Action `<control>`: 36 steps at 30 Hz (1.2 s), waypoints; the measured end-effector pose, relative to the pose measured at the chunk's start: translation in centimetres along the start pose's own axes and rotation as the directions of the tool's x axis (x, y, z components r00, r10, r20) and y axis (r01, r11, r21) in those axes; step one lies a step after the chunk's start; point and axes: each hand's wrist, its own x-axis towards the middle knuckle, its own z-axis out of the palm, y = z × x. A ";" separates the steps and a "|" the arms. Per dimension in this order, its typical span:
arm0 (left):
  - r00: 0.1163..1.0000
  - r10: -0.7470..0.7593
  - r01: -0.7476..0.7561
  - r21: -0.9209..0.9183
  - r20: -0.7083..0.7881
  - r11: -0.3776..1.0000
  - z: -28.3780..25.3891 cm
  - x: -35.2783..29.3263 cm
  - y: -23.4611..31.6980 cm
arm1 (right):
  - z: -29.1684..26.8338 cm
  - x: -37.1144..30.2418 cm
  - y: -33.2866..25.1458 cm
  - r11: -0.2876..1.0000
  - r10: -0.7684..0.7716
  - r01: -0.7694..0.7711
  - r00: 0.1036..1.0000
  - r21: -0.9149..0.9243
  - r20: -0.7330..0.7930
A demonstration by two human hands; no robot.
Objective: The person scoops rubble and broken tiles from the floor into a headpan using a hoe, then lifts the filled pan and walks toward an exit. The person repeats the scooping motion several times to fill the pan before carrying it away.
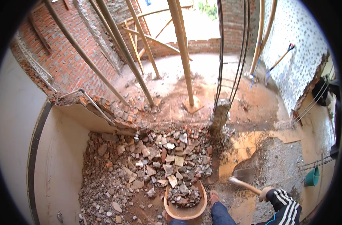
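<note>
My right hand (266,194), in a glove or pale-looking, is closed around the wooden handle of a hoe (248,186). The hoe's wide metal blade (245,174) is low over the dusty floor, right of the rubble; whether it touches the floor I cannot tell. An orange-brown tub (186,216) stands between my feet, partly filled with broken concrete and stones (183,195). Just beyond it spreads a large heap of rubble (141,165), with tile pieces, bricks and grey chunks. My left hand is out of view.
Wooden props (186,67) stand on the floor beyond the heap. A broken concrete post (219,116) has tall steel bars rising from it. A low broken wall (84,116) borders the rubble at left. At right are a green bucket (311,177) and a shovel (280,60) leaning on the wall.
</note>
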 end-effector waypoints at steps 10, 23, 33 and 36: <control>0.896 0.402 -0.434 -0.174 -0.188 0.884 -7.7 5.4 -4.1 | 13.5 -30.2 -13.9 0.834 -0.385 0.419 0.908 0.359 -0.165; 0.946 0.035 -0.225 -0.728 -0.323 -0.647 -23.3 0.8 -5.6 | 15.3 -34.8 -23.1 0.554 -0.773 0.748 0.297 -0.367 -0.561; 0.930 -0.131 -0.360 -0.777 -0.344 -0.516 -24.5 -2.7 -11.6 | 17.2 -27.2 -24.3 0.565 -0.677 0.780 0.250 -0.270 -0.692; 0.909 -0.233 -0.414 -0.812 -0.345 -0.412 -26.2 -2.1 -10.1 | 17.4 -26.2 -25.1 0.564 -0.673 0.797 0.291 -0.216 -0.680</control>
